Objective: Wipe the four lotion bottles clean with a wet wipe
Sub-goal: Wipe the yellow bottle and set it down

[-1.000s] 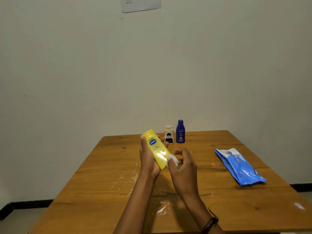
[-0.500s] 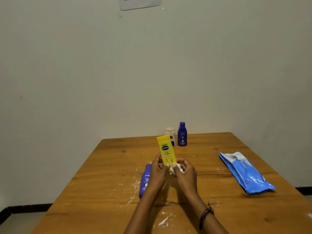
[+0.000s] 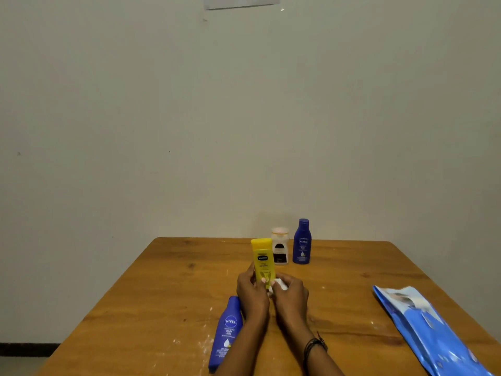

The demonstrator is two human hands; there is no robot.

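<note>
My left hand grips the lower part of a yellow lotion bottle, held upright above the wooden table. My right hand pinches a small white wet wipe against the bottle's lower right side. A large blue lotion bottle lies flat on the table beside my left forearm. At the far edge stand a small white bottle with a dark label and a small blue bottle, side by side.
A blue pack of wet wipes lies on the right part of the table, near its edge. White smears mark the wood left of my forearms. A plain wall rises just behind the table's far edge.
The yellow bottle went from tilted left to upright, and both hands moved lower on it. The view shifted, bringing the lying blue bottle into sight.
</note>
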